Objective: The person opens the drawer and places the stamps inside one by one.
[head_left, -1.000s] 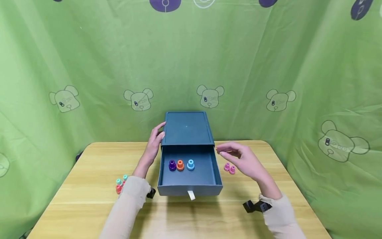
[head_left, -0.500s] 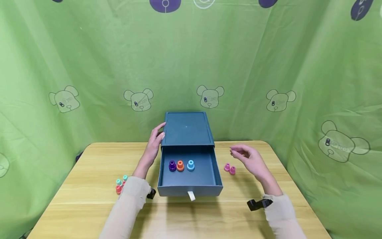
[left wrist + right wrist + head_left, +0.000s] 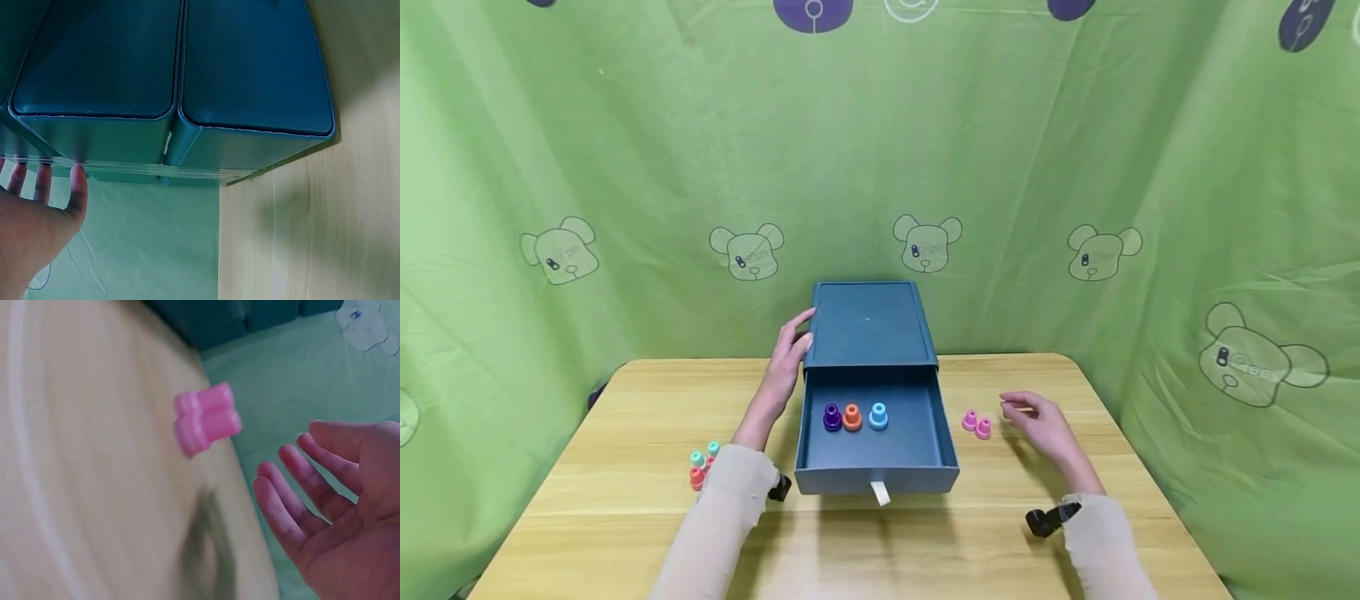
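A dark blue drawer box (image 3: 868, 321) stands at the middle of the table, its drawer (image 3: 880, 479) pulled out. Inside the drawer sit a purple piece (image 3: 832, 418), an orange piece (image 3: 852, 418) and a light blue piece (image 3: 878, 417). My left hand (image 3: 782, 367) rests with its fingertips against the box's left side; the left wrist view shows the hand (image 3: 40, 219) touching that side. My right hand (image 3: 1048, 429) hovers over the table, fingers loosely bent and holding nothing. Just left of it stand two pink pieces (image 3: 970, 420), (image 3: 209, 419) side by side.
Teal pieces (image 3: 697, 459) and red pieces (image 3: 697, 477) stand on the table's left part, partly hidden by my left sleeve (image 3: 730, 492). A white pull tab (image 3: 880, 493) hangs from the drawer front. Green curtains (image 3: 865, 125) surround the wooden table (image 3: 625, 450).
My right hand has moved right from beside the box and then lower, to the right of the pink pieces. My left hand and the drawer have stayed in place.
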Demonstrator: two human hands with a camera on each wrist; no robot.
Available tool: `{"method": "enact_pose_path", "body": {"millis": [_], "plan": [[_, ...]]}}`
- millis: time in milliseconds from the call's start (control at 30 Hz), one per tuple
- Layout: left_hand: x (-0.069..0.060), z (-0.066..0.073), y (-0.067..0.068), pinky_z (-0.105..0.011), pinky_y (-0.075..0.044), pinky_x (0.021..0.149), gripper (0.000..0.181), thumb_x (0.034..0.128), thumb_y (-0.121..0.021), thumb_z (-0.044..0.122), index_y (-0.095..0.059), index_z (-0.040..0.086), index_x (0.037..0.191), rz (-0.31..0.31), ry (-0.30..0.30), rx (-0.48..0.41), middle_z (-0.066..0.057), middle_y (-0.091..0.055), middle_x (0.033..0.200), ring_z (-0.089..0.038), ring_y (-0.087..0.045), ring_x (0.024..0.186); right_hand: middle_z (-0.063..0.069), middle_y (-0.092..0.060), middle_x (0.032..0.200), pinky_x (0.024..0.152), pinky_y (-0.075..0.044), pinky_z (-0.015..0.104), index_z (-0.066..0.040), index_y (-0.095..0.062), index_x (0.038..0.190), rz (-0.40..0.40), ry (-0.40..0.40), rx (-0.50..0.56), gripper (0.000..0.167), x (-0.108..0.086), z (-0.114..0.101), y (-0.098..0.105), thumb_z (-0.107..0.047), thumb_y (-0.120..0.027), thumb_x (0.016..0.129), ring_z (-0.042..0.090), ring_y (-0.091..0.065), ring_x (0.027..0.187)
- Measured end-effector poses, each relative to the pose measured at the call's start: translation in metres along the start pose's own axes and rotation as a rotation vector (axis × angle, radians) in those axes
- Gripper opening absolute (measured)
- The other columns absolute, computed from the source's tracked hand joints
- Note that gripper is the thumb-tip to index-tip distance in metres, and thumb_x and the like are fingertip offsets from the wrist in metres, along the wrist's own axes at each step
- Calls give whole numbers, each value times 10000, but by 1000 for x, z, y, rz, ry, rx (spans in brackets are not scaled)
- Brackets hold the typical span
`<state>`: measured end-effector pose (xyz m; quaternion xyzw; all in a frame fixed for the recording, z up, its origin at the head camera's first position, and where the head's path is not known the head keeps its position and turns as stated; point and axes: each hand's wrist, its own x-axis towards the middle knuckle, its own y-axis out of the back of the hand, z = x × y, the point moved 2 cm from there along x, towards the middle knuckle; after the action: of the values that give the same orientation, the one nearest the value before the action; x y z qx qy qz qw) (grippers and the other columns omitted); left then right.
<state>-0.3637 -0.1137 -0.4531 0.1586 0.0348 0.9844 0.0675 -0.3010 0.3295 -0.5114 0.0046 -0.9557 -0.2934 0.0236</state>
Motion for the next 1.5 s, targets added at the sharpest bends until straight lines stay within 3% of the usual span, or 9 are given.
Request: {"method": "enact_pose_path", "body": {"millis": [167, 267, 567, 700, 1033, 1500], "plan": [[-8, 18, -2, -535, -323, 1152, 550, 1080, -444, 323, -371, 180, 1606, -19, 15, -8, -182, -289, 1609, -367, -380, 1406, 277, -606, 1366, 997, -561, 443, 38, -507, 1470, -64, -38, 23, 481, -2, 17, -7, -196, -592, 1058, 441, -607, 1253], [-14, 32, -4, -528, -319, 1153, 556, 1078, -444, 288, -363, 128, 1605, -26, 24, -18, -211, -277, 1610, -378, -371, 1406, 288, -595, 1376, 997, -561, 436, 58, -500, 1467, -90, -43, 16, 482, -1, 21, -12, -194, -583, 1063, 451, -597, 1268], [-15, 32, -3, -546, -307, 1173, 554, 1084, -425, 284, -348, 139, 1613, -23, 26, -28, -193, -258, 1635, -388, -356, 1441, 282, -597, 1387, 978, -566, 431, 62, -528, 1442, -117, -26, 13, 483, 4, 17, -21, -203, -613, 1047, 397, -628, 1216], [-15, 32, -3, -552, -307, 1173, 556, 1081, -427, 288, -351, 138, 1612, -21, 34, -18, -191, -257, 1638, -391, -356, 1442, 260, -616, 1371, 947, -566, 367, 45, -564, 1416, -123, -44, 1, 465, 6, 17, -25, -194, -646, 1026, 319, -650, 1155], [-15, 34, -4, -548, -304, 1177, 554, 1085, -425, 284, -346, 138, 1613, -27, 24, -25, -205, -257, 1628, -386, -358, 1431, 185, -716, 1167, 840, -526, 260, 9, -684, 1269, -88, -60, -45, 334, 9, 19, -32, -194, -682, 1004, 206, -664, 1003], [-14, 34, -4, -552, -303, 1179, 554, 1087, -418, 277, -337, 138, 1617, -29, 29, -22, -194, -244, 1640, -390, -352, 1440, 183, -724, 1107, 805, -541, 269, 27, -693, 1226, -80, -45, -40, 301, 10, 20, -31, -189, -662, 1019, 195, -661, 947]]}}
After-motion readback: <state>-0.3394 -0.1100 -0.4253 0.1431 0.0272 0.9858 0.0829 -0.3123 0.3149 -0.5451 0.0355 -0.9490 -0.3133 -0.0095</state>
